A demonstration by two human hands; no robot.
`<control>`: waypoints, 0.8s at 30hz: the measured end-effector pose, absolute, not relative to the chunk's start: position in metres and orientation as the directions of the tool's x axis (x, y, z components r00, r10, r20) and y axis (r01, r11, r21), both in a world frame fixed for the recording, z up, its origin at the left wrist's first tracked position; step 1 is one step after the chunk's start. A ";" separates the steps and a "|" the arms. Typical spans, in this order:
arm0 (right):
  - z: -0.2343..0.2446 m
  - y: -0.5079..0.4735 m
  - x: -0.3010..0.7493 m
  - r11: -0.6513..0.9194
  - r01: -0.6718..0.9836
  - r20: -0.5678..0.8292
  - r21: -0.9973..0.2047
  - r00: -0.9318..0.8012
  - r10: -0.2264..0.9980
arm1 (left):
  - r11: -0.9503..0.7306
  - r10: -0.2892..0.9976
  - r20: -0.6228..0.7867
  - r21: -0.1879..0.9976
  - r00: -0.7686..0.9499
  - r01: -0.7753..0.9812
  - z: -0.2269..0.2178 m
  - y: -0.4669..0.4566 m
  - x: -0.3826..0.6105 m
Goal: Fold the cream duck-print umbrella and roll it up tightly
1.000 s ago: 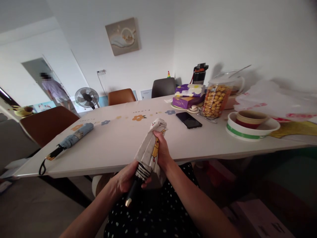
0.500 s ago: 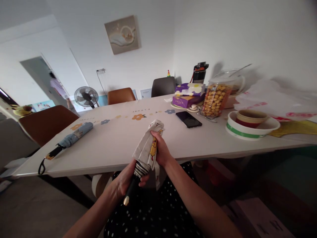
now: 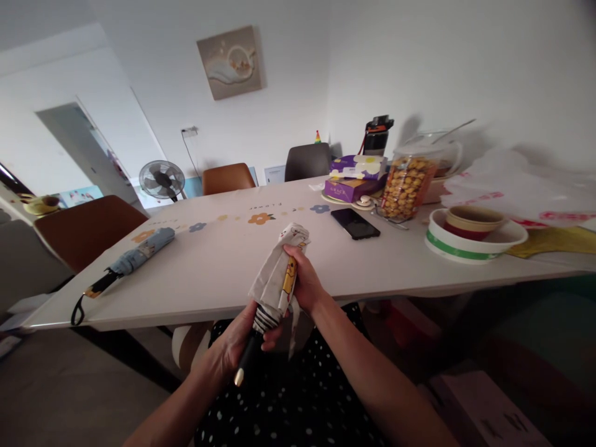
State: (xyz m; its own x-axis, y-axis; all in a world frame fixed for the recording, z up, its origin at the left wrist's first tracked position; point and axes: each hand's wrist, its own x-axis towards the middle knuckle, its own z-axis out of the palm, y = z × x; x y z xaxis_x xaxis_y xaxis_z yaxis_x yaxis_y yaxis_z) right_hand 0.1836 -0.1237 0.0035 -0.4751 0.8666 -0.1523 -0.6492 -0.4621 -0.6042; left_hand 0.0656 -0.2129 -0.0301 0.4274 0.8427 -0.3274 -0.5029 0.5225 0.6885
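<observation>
I hold a folded white umbrella (image 3: 278,273) with yellow cartoon prints over my lap, at the near edge of the white table (image 3: 223,267). My left hand (image 3: 237,341) is closed round its black handle at the bottom. My right hand (image 3: 302,282) is wrapped round the bunched fabric higher up. A loose flap of fabric hangs below my right hand. The umbrella tilts with its top toward the table.
A folded blue umbrella (image 3: 128,264) lies at the table's left. A black phone (image 3: 354,223), a purple box (image 3: 351,186), a snack jar (image 3: 406,186), a black bottle (image 3: 376,133) and a bowl (image 3: 475,233) are at the right. Brown chairs (image 3: 86,230) and a fan (image 3: 162,180) stand behind.
The person in the far doorway has walked out of sight. My hands have shifted the white umbrella slightly left and keep their grip.
</observation>
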 end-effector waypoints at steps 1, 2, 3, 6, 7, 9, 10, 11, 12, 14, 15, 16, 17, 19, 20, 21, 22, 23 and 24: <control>0.003 -0.123 0.184 -0.471 -0.647 -0.159 -0.600 -0.481 0.862 | 0.502 0.857 -0.332 0.708 0.393 -0.496 -0.030 -0.213 0.067; 0.002 -0.123 0.184 -0.480 -0.646 -0.164 -0.593 -0.487 0.858 | 0.473 0.875 -0.330 0.735 0.353 -0.485 -0.029 -0.214 0.068; 0.002 -0.123 0.185 -0.489 -0.648 -0.166 -0.584 -0.495 0.853 | 0.440 0.893 -0.321 0.768 0.314 -0.466 -0.029 -0.214 0.069; 0.002 -0.123 0.185 -0.518 -0.648 -0.165 -0.559 -0.525 0.835 | 0.346 0.934 -0.273 0.856 0.231 -0.384 -0.028 -0.215 0.071; 0.003 -0.123 0.185 -0.519 -0.647 -0.164 -0.558 -0.528 0.834 | 0.330 0.939 -0.267 0.875 0.215 -0.354 -0.028 -0.215 0.072; 0.004 -0.125 0.185 -0.505 -0.641 -0.166 -0.578 -0.514 0.842 | 0.314 0.946 -0.266 0.896 0.188 -0.313 -0.028 -0.215 0.072; 0.005 -0.125 0.185 -0.489 -0.638 -0.165 -0.595 -0.498 0.851 | 0.312 0.946 -0.265 0.898 0.184 -0.309 -0.028 -0.215 0.072; 0.005 -0.126 0.186 -0.467 -0.638 -0.158 -0.612 -0.481 0.863 | 0.313 0.946 -0.264 0.896 0.189 -0.316 -0.028 -0.215 0.072; 0.005 -0.126 0.186 -0.442 -0.638 -0.141 -0.630 -0.466 0.874 | 0.314 0.945 -0.261 0.890 0.195 -0.331 -0.028 -0.216 0.072; 0.002 -0.127 0.189 -0.389 -0.637 -0.084 -0.665 -0.453 0.887 | 0.323 0.942 -0.261 0.873 0.209 -0.366 -0.027 -0.217 0.071; 0.000 -0.127 0.192 -0.360 -0.637 -0.048 -0.682 -0.452 0.890 | 0.329 0.940 -0.261 0.863 0.219 -0.384 -0.027 -0.218 0.070; -0.002 -0.128 0.194 -0.339 -0.632 -0.014 -0.697 -0.460 0.888 | 0.335 0.938 -0.260 0.851 0.231 -0.404 -0.026 -0.218 0.068; -0.005 -0.129 0.198 -0.324 -0.623 0.013 -0.712 -0.473 0.881 | 0.339 0.936 -0.256 0.839 0.241 -0.426 -0.026 -0.218 0.067; -0.010 -0.133 0.205 -0.320 -0.598 0.041 -0.735 -0.510 0.859 | 0.345 0.934 -0.247 0.810 0.259 -0.474 -0.024 -0.218 0.064; -0.012 -0.135 0.208 -0.324 -0.581 0.041 -0.747 -0.526 0.849 | 0.348 0.933 -0.244 0.797 0.263 -0.495 -0.023 -0.217 0.062; -0.013 -0.137 0.211 -0.328 -0.559 0.033 -0.762 -0.539 0.842 | 0.343 0.936 -0.238 0.787 0.261 -0.513 -0.022 -0.217 0.060; -0.015 -0.139 0.213 -0.324 -0.526 0.021 -0.786 -0.548 0.836 | 0.333 0.940 -0.227 0.780 0.256 -0.530 -0.021 -0.217 0.058; -0.015 -0.142 0.215 -0.308 -0.486 0.012 -0.818 -0.549 0.836 | 0.323 0.943 -0.214 0.773 0.254 -0.546 -0.020 -0.216 0.057; -0.015 -0.144 0.216 -0.281 -0.440 0.006 -0.853 -0.547 0.837 | 0.315 0.945 -0.201 0.768 0.256 -0.558 -0.019 -0.217 0.056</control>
State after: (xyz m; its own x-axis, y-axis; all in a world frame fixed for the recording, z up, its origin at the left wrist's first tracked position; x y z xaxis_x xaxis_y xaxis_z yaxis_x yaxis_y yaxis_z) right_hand 0.2162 -0.1444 -0.0149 -0.5465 0.8374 0.0059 -0.4396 -0.2809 -0.8531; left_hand 0.0559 -0.2165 -0.0186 0.2565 0.9455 -0.2008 -0.5584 0.3145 0.7676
